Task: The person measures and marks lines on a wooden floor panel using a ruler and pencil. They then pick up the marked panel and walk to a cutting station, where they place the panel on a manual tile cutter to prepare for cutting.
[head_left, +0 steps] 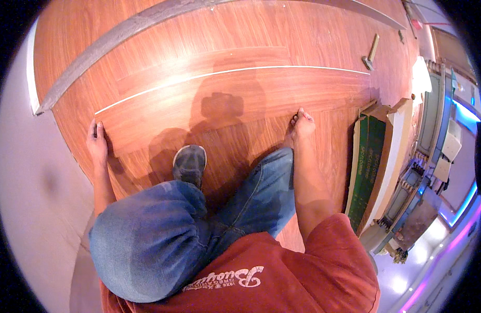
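Observation:
A long reddish-brown wood-look floor plank [172, 112] lies crosswise in front of me, a thin white line running along its far long edge. My left hand [98, 142] is closed on the plank's left end, thumb and fingers at the corner. Toward the right, my right hand [303, 125] has its fingers curled at the near long edge; the fingertips are partly hidden. My shadow falls over the plank's middle.
Matching laid flooring [240, 21] surrounds the plank. A long grey strip [120, 39] curves across the far side. A hammer [374, 48] rests at the far right, beyond an open green cardboard carton [368, 161]. A pale wall [37, 172] borders the left. My shoe [189, 163] is near the plank.

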`<control>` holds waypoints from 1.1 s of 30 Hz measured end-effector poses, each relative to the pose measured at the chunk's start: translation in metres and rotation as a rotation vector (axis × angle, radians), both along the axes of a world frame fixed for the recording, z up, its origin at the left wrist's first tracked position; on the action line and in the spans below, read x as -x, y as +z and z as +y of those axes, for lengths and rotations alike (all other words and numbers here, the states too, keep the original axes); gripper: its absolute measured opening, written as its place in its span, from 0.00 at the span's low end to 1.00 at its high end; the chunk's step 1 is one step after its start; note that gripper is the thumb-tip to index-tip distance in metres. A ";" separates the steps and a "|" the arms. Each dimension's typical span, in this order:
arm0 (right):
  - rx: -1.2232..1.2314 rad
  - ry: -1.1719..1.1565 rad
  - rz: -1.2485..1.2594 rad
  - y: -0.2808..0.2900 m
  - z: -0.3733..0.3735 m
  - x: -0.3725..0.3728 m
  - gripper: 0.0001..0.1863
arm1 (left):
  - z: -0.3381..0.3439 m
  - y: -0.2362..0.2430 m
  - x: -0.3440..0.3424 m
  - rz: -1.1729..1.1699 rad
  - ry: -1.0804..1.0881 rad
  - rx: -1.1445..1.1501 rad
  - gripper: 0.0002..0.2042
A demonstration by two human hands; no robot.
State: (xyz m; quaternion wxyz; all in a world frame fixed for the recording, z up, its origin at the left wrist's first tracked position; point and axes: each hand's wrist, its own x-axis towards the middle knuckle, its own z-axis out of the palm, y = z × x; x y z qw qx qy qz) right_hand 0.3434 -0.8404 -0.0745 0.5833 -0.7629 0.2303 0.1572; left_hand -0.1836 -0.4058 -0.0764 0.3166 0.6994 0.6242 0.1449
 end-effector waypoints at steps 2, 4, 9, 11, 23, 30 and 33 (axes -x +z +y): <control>-0.042 0.009 0.010 0.000 -0.004 -0.003 0.16 | -0.003 0.004 -0.005 -0.015 0.010 0.017 0.23; -0.037 0.007 0.040 0.004 -0.002 -0.001 0.16 | -0.005 0.009 -0.006 -0.064 0.044 0.055 0.22; 0.061 0.041 0.085 0.010 0.004 -0.005 0.18 | -0.004 0.004 -0.001 -0.117 0.069 0.094 0.22; 0.193 -0.001 0.050 0.001 0.007 -0.003 0.17 | -0.004 0.010 -0.001 -0.093 0.065 0.097 0.22; 0.227 0.184 -0.014 -0.014 -0.015 -0.005 0.14 | -0.001 0.007 -0.002 -0.197 0.169 0.100 0.18; 0.110 0.173 0.011 -0.013 -0.016 -0.009 0.16 | -0.002 0.009 -0.006 -0.278 0.186 0.096 0.17; 0.129 0.158 -0.011 -0.018 -0.021 -0.014 0.16 | -0.001 0.010 -0.005 -0.218 0.161 0.088 0.17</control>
